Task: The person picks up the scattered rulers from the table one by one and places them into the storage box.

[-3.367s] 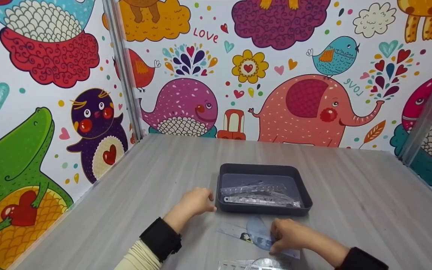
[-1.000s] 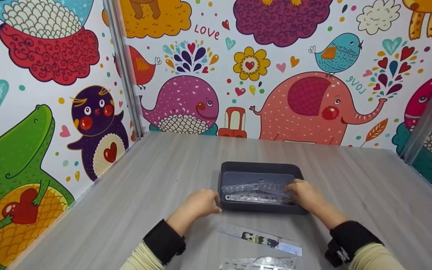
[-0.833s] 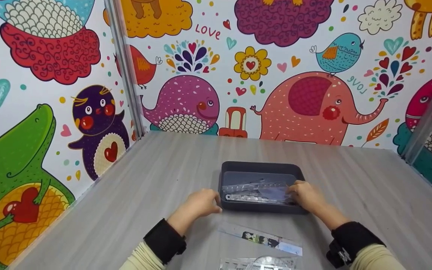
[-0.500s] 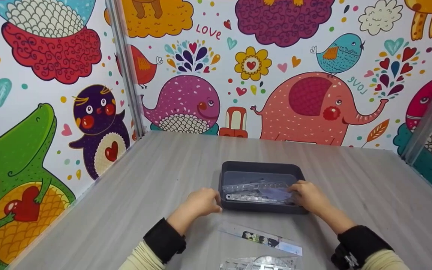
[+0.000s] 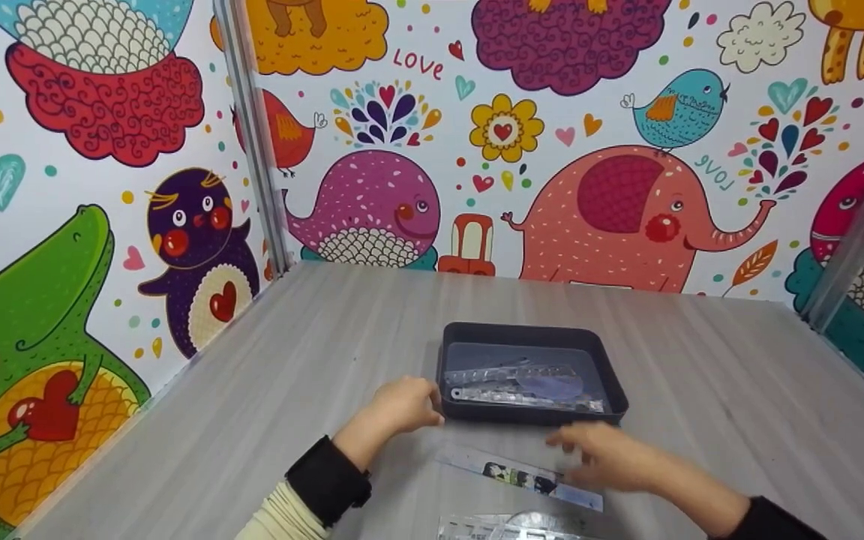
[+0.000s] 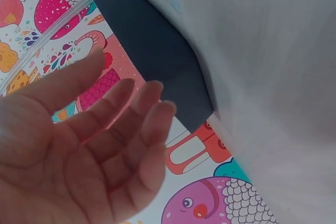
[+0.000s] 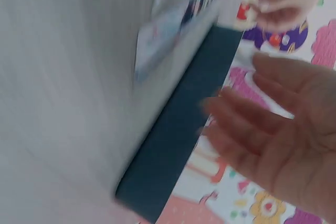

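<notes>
In the head view my left hand point(image 5: 406, 405) rests beside the left wall of a dark grey tray point(image 5: 533, 412), its fingers loosely bent around nothing. The left wrist view shows that bare palm point(image 6: 79, 156) near the tray's side. My right hand point(image 5: 612, 457) hovers over the right end of a clear ruler with a cartoon print point(image 5: 520, 478), in front of the tray. Its fingers are spread and hold nothing, also in the right wrist view. Inside the tray lie several clear rulers point(image 5: 492, 395) and a translucent bluish rounded plastic piece point(image 5: 552, 387).
Nearest the front edge of the view, a clear stencil ruler point(image 5: 462, 527) and a rounded clear piece like a protractor point(image 5: 541, 525) lie on the grey wood-look table point(image 5: 312, 345). Cartoon-printed panels point(image 5: 597, 97) stand behind and to the left.
The right hand lifted the bluish rounded piece off the printed ruler, let it go in the tray's right side, then came back toward the front over that ruler. The left hand barely moved.
</notes>
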`<state>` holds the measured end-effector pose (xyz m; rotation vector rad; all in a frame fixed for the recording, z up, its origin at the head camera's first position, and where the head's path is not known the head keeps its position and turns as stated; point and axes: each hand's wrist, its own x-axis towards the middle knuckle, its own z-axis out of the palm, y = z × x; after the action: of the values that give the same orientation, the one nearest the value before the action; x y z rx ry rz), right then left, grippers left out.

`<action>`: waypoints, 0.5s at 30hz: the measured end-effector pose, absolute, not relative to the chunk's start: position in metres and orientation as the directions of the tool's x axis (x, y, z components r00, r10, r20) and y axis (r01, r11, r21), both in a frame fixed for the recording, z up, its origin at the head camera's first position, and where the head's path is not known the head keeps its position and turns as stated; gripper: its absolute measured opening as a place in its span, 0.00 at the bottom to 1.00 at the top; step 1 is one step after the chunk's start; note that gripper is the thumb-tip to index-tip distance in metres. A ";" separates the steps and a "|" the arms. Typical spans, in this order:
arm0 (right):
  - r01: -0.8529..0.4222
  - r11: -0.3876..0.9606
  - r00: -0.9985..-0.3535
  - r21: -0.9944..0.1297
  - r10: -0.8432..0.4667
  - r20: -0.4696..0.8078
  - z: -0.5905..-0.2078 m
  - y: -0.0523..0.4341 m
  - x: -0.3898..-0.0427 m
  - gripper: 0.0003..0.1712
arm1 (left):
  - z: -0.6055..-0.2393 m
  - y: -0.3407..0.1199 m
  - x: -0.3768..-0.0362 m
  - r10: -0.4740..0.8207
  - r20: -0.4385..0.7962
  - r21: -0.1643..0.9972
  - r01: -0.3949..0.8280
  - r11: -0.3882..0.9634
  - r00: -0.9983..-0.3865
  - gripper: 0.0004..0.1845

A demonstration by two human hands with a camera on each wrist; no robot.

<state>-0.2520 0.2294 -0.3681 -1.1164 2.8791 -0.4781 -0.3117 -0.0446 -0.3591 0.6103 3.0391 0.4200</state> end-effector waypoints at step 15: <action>-0.648 0.749 -0.757 -0.138 -0.653 0.011 -0.388 0.227 -0.232 0.21 | -0.359 -0.043 -0.310 0.413 0.009 0.261 0.401 0.878 -0.911 0.13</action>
<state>-0.2317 0.2272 -0.3880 -1.0808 2.9023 -0.2066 -0.3101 -0.0430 -0.3595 0.6507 2.9990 0.4015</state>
